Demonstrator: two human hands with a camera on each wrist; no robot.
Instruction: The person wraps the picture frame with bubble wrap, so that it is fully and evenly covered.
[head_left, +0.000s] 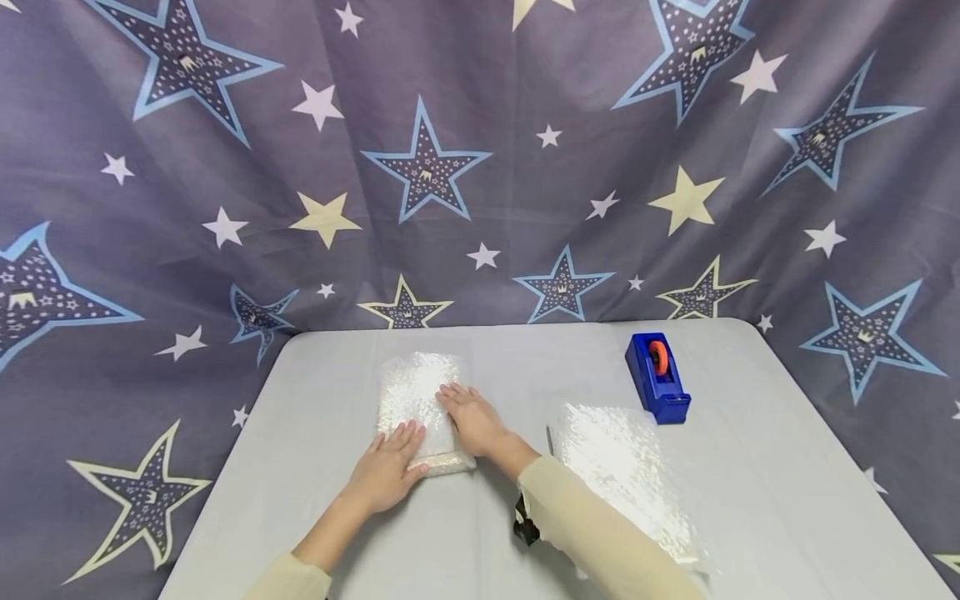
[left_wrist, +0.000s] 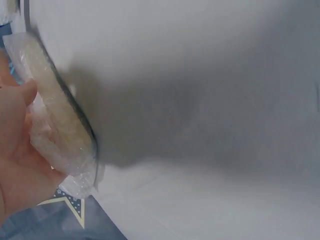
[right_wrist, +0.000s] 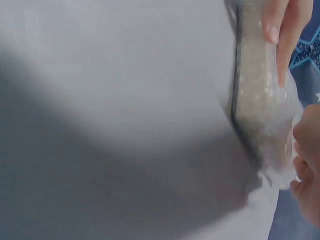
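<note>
A bundle in clear bubble wrap (head_left: 417, 392) lies on the white table left of the middle, a thick rolled or folded edge facing me. What is inside cannot be made out. My left hand (head_left: 384, 468) rests on its near left part, fingers spread forward and thumb by the near edge. On its right side lies my right hand (head_left: 474, 423), the fingers reaching across the top. From the left wrist view, the bundle's pale, thick side (left_wrist: 62, 102) shows beside the left hand (left_wrist: 22, 145). Both hands touch the wrap in the right wrist view.
To the right, partly behind my right sleeve, lies more bubble wrap (head_left: 622, 462). A blue tape dispenser (head_left: 657, 383) with an orange roll stands beyond it, near the back right. A star-patterned curtain (head_left: 517, 200) hangs behind the table (head_left: 780, 467).
</note>
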